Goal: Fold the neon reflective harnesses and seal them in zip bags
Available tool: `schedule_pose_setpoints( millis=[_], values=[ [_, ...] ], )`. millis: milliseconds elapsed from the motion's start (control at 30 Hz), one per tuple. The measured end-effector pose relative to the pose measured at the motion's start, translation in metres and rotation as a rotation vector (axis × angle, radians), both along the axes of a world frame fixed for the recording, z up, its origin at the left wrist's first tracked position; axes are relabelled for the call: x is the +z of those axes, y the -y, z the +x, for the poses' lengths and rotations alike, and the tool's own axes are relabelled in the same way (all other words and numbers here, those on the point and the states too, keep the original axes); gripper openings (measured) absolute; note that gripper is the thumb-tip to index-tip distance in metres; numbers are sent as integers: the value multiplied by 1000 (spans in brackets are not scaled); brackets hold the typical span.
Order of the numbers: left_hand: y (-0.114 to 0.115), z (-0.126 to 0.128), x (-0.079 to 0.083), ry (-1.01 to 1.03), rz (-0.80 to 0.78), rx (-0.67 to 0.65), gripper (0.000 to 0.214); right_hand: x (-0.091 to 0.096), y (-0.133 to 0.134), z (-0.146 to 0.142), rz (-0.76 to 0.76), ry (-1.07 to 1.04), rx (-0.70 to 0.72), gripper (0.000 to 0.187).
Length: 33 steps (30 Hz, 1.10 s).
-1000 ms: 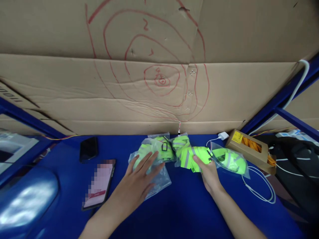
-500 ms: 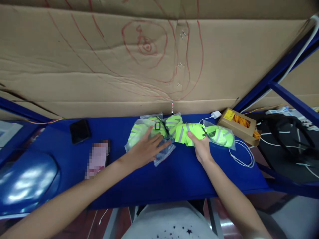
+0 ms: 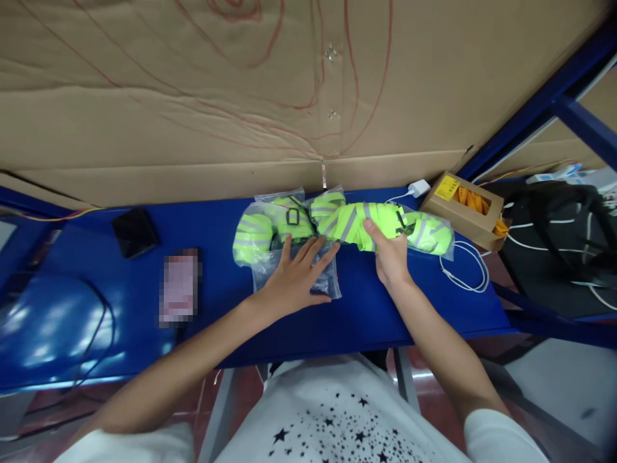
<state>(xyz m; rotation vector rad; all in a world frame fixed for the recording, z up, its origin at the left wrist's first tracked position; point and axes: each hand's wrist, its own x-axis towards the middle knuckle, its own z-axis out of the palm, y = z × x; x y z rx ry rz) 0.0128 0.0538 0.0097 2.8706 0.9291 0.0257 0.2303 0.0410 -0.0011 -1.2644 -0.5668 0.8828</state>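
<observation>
A loosely rolled, fluorescent yellow-green webbing bundle with grey stripes (image 3: 354, 226) is held above the middle of a glossy blue tabletop (image 3: 366, 328). Its right part is grasped by the right hand (image 3: 391, 257), with the thumb laid across the top; a small black plastic clip (image 3: 401, 219) is seen at the end beside that hand. By the left hand (image 3: 295, 281) nothing is grasped: its fingers are spread, palm down, over a clear, flat plastic bag (image 3: 328, 287), though how firmly the film is pressed cannot be told. The bundle is flanked by a clear-wrapped striped yellow-green roll (image 3: 253, 235) and a yellow-green roll bearing a black rectangular buckle (image 3: 292, 217) on the left, and by a clear-bagged yellow-green packet (image 3: 432, 235) on the right. The step in hand is judged to be the handling of the bundle next to the bag, which is apparently being steadied. For the next move, a secure right-hand hold is called for, the loose turns being kept together, while the thin film is best gathered or lifted by its edge with the left fingertips.
</observation>
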Motion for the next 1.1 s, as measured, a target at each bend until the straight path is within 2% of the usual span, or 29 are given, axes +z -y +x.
schedule_pose_setpoints(
  millis=[67, 233, 300, 433, 533, 633, 700, 767, 867, 967, 1100],
  values=[
    [0, 1, 0, 32, 27, 42, 107, 0, 0, 1, 8, -9, -5, 67],
    [8, 2, -5, 39, 43, 22, 119, 2, 1, 0, 13, -21, -7, 53],
    [11, 3, -7, 28, 56, 8, 112, 3, 1, 0, 10, -31, -4, 50],
    [13, 0, -9, 93, 125, 21, 90, 2, 1, 1, 11, 26, 5, 59],
    [13, -5, -12, 230, 209, 124, 82, -1, 2, 3, 9, 68, 27, 65],
    [16, -8, -15, 264, 216, 183, 94, -1, 4, 4, 28, 124, 81, 61],
    [21, -7, -16, 195, 148, 144, 109, 0, 5, 5, 52, 163, 90, 57],
    [25, -4, -16, 125, 96, 94, 114, 1, 5, 7, 71, 186, 64, 56],
    [27, -3, -17, 115, 107, 82, 100, 1, 3, 12, 66, 204, 27, 59],
    [25, -6, -16, 227, 161, 140, 88, 0, 3, 13, 39, 219, 57, 57],
    [20, -8, -15, 372, 246, 250, 97, 2, 9, 4, 14, 250, 207, 46]
  ],
)
